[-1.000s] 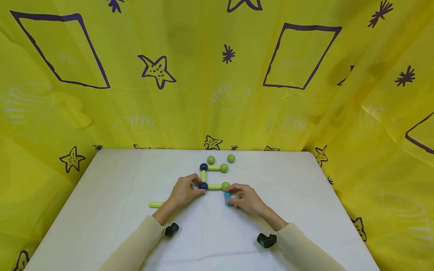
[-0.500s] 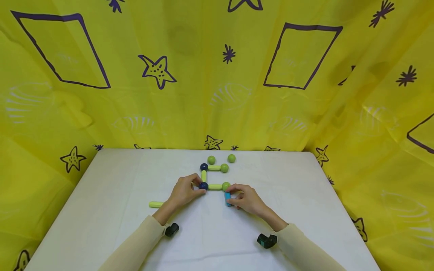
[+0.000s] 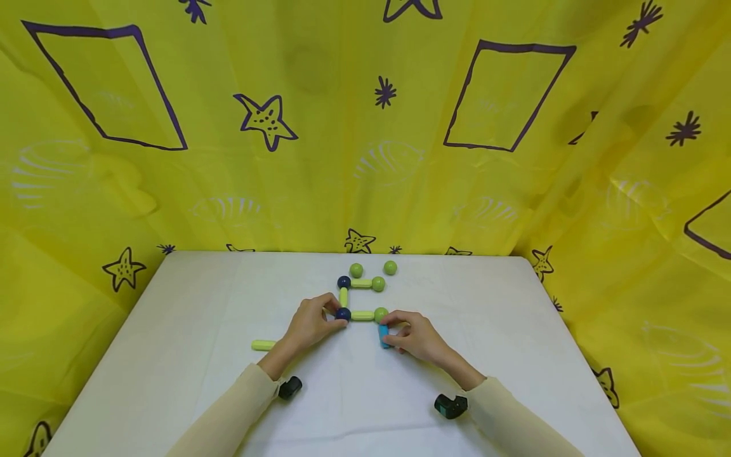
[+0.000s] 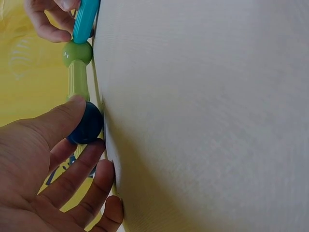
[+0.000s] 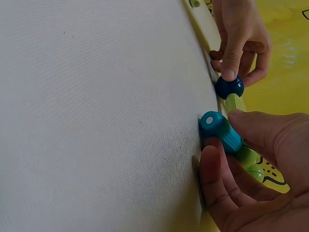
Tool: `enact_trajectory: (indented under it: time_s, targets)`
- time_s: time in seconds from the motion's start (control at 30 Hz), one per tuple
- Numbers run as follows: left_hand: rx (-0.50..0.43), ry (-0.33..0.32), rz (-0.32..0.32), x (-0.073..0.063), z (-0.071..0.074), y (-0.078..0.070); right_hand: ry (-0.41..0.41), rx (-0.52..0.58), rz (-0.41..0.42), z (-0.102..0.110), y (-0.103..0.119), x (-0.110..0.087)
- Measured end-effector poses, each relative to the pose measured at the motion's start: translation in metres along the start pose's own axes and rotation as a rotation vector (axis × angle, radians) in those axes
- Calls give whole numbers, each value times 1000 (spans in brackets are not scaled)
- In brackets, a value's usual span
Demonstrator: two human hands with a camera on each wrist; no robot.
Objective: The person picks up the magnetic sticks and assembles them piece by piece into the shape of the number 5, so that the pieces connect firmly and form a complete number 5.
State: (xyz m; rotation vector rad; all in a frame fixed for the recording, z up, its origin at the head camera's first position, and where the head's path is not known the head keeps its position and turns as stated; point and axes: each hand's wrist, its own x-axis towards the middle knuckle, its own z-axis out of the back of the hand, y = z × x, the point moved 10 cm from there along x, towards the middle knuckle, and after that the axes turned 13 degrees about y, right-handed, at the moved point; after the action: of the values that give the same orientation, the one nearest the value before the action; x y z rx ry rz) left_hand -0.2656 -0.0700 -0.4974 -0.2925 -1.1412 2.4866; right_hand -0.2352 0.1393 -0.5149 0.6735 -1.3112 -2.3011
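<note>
My left hand (image 3: 310, 325) pinches a dark blue ball (image 3: 343, 315) between thumb and fingers. From that ball a yellow-green rod (image 3: 362, 315) runs right to a green ball (image 3: 381, 315). A bright blue ribbed rod (image 5: 223, 133) is gripped by the thumb and fingers of my right hand (image 3: 419, 337); in the left wrist view its far end meets the green ball. Behind the left hand, another yellow-green rod (image 3: 343, 298) links to a second dark blue ball (image 3: 344, 282). A further rod (image 3: 362, 284) and green ball (image 3: 378, 284) extend right from there.
Two loose green balls, one nearer (image 3: 356, 270) and one to its right (image 3: 390, 267), lie behind the built shape. Left of my left wrist is a loose yellow-green rod (image 3: 263, 345), partly covered. A yellow curtain (image 3: 320, 190) borders the white table (image 3: 502, 304).
</note>
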Motion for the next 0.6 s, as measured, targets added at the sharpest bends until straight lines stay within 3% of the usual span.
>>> enact_trajectory:
  time_s: [0.37,0.6]
  targets:
    - [15,6,-10,0,-1,0,122,-17,60,-2,10,0]
    - [13,6,-5,1,-1,0,190,-94,100,1,15,2]
